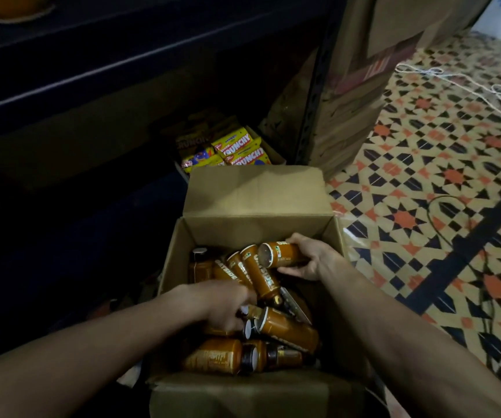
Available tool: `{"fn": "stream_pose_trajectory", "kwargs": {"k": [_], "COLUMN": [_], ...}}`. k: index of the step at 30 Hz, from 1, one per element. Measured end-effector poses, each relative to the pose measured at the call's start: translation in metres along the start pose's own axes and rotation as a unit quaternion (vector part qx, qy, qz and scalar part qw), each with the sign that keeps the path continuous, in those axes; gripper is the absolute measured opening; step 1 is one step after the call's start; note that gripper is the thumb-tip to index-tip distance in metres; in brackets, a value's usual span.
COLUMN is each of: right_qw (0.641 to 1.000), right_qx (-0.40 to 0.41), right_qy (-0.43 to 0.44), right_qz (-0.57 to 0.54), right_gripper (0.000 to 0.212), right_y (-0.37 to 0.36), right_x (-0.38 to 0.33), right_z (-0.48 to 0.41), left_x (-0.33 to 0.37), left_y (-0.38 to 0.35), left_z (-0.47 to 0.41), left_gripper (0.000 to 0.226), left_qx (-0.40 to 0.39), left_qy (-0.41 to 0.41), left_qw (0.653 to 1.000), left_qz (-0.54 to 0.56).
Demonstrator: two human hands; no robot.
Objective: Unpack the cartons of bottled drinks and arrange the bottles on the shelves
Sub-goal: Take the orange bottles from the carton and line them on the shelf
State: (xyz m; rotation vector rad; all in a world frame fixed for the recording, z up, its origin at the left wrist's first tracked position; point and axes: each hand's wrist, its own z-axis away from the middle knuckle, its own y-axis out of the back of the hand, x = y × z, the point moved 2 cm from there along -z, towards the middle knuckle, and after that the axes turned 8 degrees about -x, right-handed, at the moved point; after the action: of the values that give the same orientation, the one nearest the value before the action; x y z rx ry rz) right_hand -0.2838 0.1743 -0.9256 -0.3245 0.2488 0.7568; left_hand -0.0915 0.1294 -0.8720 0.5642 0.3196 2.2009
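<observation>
Unpacking carton [243, 232]: grips one bottle [285, 255] in right hand [311, 260], digs left hand [223, 306] among the rest, grasp unclear. Next: lift clear, shelve.

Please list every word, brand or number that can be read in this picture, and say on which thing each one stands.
"CRUNCHY": on the yellow snack packs behind the carton.
"OATSIDE": down the side of the brown bottles in the carton.
Too blurred to read: the label on the lowest bottle and the print on the tall cardboard box.
</observation>
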Motion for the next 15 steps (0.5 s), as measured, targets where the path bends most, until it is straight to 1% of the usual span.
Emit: {"fn": "stream_pose_trajectory", "kwargs": {"k": [2, 4, 6, 8, 10, 12, 15], "right_qw": [1.0, 0.999, 0.997, 0.995, 0.99, 0.979, 0.954], "right_qx": [0.002, 0.007, 0.022, 0.049, 0.069, 0.071, 0.082], "right_qy": [0.002, 0.014, 0.037, 0.063, 0.095, 0.134, 0.21], "right_qz": [0.018, 0.044, 0.068, 0.067, 0.082, 0.132, 0.196], "right_gripper": [0.044, 0.048, 0.067, 0.088, 0.096, 0.096, 0.083], "right_y": [-0.002, -0.007, -0.015, -0.019, -0.026, -0.032, -0.037], "right_x": [0.001, 0.006, 0.011, 0.016, 0.019, 0.022, 0.024], "right_z": [0.008, 0.014, 0.018, 0.023, 0.033, 0.044, 0.053], "left_x": [0.002, 0.002, 0.002, 0.003, 0.004, 0.005, -0.002], "left_y": [-0.01, -0.018, -0.021, -0.022, -0.024, -0.026, -0.024], "left_z": [0.001, 0.001, 0.001, 0.0, 0.0, 0.002, 0.009], "left_gripper": [0.065, 0.065, 0.063, 0.062, 0.06, 0.057, 0.052], "left_qx": [-0.023, -0.028, -0.018, -0.004, 0.006, 0.02, 0.087], "left_qy": [-0.008, -0.01, -0.014, -0.019, -0.02, -0.016, -0.016], "left_qw": [1.0, 0.999, 1.0, 1.0, 0.999, 0.998, 0.995], "left_qz": [-0.003, -0.014, -0.015, -0.022, -0.039, -0.056, -0.053]}}
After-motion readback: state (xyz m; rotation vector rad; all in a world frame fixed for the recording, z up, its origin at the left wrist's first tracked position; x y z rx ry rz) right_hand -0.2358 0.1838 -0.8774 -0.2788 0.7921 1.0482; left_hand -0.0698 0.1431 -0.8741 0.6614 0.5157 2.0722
